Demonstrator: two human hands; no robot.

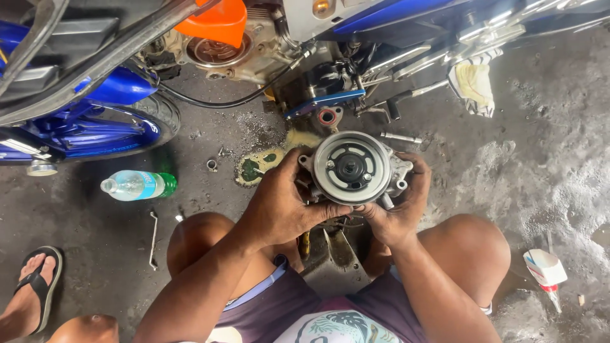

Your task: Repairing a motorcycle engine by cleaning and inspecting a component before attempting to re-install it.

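hands, left hand (279, 206) and right hand (397, 206), fingers closed around a round metal engine cover (352, 167) held just below the blue motorcycle (95, 114), seemingly mid-inspection, steady grip needed.

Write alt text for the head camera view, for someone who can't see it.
A squatting person's left hand and right hand hold a round grey metal engine part over an oil-stained concrete floor. Ahead stands a blue motorcycle with an orange plastic funnel; a clear plastic bottle lies left.
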